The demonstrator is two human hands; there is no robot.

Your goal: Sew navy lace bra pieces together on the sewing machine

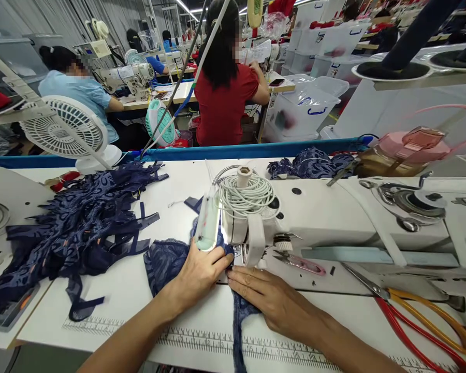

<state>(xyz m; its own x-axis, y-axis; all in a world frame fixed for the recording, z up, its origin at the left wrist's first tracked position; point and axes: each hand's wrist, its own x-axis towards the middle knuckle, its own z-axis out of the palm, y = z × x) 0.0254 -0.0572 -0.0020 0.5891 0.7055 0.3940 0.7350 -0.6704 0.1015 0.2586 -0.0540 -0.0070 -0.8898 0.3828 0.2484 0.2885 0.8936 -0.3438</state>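
A navy lace bra piece [166,261] lies under the needle area of a white sewing machine [318,207]. My left hand [202,269] is closed on the fabric left of the presser foot, fingertips close to it. Just in front of the foot, my right hand [272,300] presses the same fabric, its fingers together and its thumb hidden. From under the right fingers a narrow navy strip [238,331] runs toward the table's front edge. A pale green plate [208,223] on the machine head and the left hand hide part of the fabric. The needle cannot be made out.
Navy lace pieces [97,217] are heaped at left, with more [318,163] behind the machine. Pink thread snips [301,261] and large scissors [415,316] lie at right. A printed ruler [202,339] runs along the front. A white fan [64,127] and two people are beyond.
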